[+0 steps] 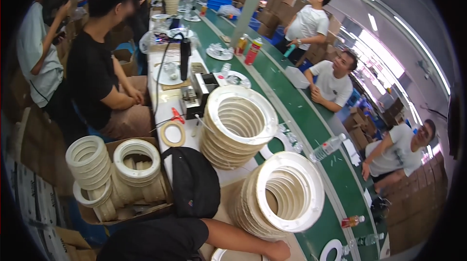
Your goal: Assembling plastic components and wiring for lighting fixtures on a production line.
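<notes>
One forearm crosses the lower edge, probably the left; its hand (278, 250) lies curled on the cardboard at the foot of the leaning stack of white plastic rings (287, 198), and I cannot tell whether it grips anything. The right hand is out of view. The rings look stiff and light, but loose, so the stack would likely slide apart; support it underneath and at the outer rim. The cardboard box (92, 215) holds more ring stacks

Near stack: tilted pile of white plastic rings (282, 198) on the counter (168, 98)
Behind it: upright pile of white plastic rings (238, 125)
Left: cardboard box of white rings (121, 178)
</notes>
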Demonstrator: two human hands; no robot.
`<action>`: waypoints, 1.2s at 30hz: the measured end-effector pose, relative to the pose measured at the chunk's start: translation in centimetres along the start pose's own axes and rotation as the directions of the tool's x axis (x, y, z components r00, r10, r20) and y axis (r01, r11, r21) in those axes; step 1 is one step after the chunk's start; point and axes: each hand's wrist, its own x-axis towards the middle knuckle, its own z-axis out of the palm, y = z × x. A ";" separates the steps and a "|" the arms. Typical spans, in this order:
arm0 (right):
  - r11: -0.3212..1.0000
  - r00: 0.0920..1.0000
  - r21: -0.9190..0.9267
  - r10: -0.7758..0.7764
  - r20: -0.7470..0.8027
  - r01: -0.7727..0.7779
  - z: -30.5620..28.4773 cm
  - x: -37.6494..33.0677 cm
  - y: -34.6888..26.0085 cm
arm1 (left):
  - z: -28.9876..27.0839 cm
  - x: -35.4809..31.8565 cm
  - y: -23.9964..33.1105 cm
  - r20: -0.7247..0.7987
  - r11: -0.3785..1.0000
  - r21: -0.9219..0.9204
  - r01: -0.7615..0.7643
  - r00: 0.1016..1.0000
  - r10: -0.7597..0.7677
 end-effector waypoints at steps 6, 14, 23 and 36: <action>0.972 0.996 -0.229 -0.042 0.076 0.058 -0.4 0.0 -0.2 | -5.1 -3.6 1.3 0.019 0.997 0.009 0.073 0.997 -0.073; 0.804 0.956 -0.517 0.233 -0.178 -0.293 2.3 -1.5 17.1 | -6.9 -4.9 0.4 0.202 0.993 0.016 0.116 0.972 -0.117; 0.861 0.974 -0.456 0.207 -0.092 -0.226 0.4 -0.8 13.5 | -6.2 -3.4 1.0 0.169 0.993 0.099 0.062 0.983 -0.078; 0.871 0.984 -0.465 0.099 -0.148 -0.158 0.3 -1.0 12.6 | -6.7 -3.8 1.5 0.081 0.998 0.043 0.035 0.996 -0.039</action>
